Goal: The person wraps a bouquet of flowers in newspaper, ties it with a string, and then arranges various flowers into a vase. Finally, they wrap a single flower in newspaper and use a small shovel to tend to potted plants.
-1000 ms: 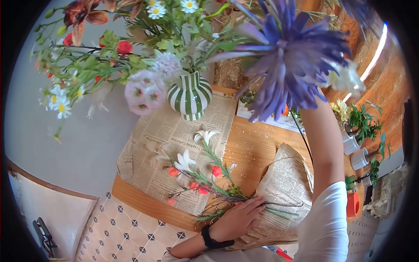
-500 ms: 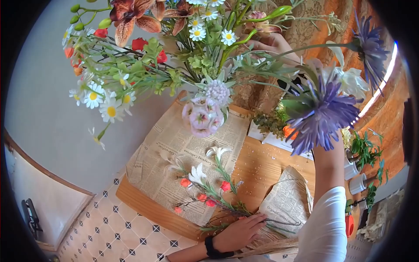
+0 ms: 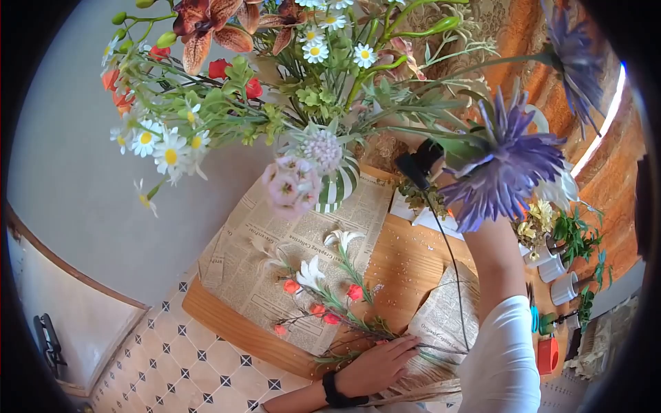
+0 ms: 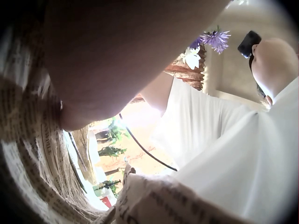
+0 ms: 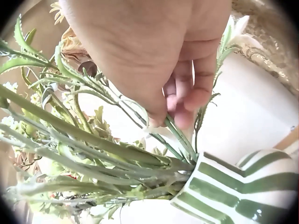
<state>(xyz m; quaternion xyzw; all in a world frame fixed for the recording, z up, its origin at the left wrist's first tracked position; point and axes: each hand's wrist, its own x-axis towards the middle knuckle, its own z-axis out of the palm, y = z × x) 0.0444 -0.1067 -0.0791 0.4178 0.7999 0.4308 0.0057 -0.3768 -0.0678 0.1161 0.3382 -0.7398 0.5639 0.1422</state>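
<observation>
My right hand (image 5: 154, 60) pinches a thin green stem (image 5: 181, 137) between thumb and fingers, right at the mouth of a green-and-white striped vase (image 5: 233, 186). Thick stems (image 5: 107, 151) of other flowers crowd the same mouth. From the head view, blooms cover most of that hand; a large purple flower (image 3: 509, 168) hangs in front of the forearm. My left hand (image 3: 375, 368) rests with extended fingers over the stem ends of a cut bunch on the table, beside wrapped newsprint (image 3: 441, 320). That bunch has white lilies (image 3: 310, 273) and red-orange blossoms (image 3: 331, 319).
Newspaper sheets (image 3: 275, 241) cover part of the wooden table (image 3: 406, 258), under the vase. Daisies (image 3: 170, 155) and a brown orchid (image 3: 196, 31) spread from the vase. Small potted plants (image 3: 564, 288) line the right side. A black cable (image 3: 454, 268) runs from the right wrist.
My right hand has come down from among the upper blooms to the vase's mouth. The bouquet has shifted slightly. My left hand stays on the stems.
</observation>
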